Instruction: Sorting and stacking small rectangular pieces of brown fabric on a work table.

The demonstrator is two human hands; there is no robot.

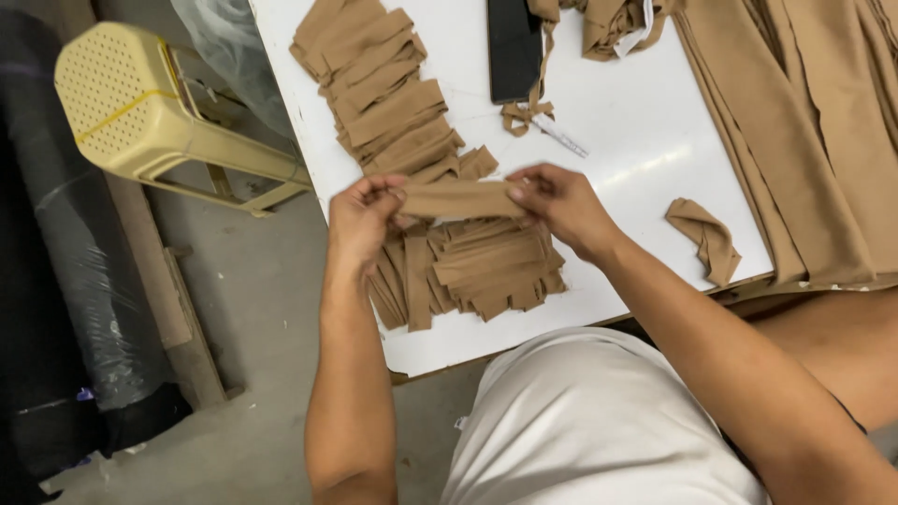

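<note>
Floor: grey concrete, left of the white table; table runs from centre to the right edge of view.
Far left: dark roll wrapped in clear plastic, lying on the floor.
Stool: yellow perforated plastic stool, tipped on its side, just beside the table's left edge.
Strip stack, upper: tan fabric strips overlapped in a row on the table, running down toward the hands.
Left hand: fingers closed, pinching the left end of the held strip.
Held strip: tan, stretched roughly level between both hands, just above the lower pile.
Lower pile: loose tan strips fanned on the table near its front edge, under the hands.
Phone: black phone, flat on the table, top centre, a knotted tan scrap touching its lower end.
Right hand: fingers closed, pinching the strip's right end.
Scrap: crumpled tan piece, alone on the table, right of the right hand.
Far right: large tan fabric layers draped over the table's right side.
</note>
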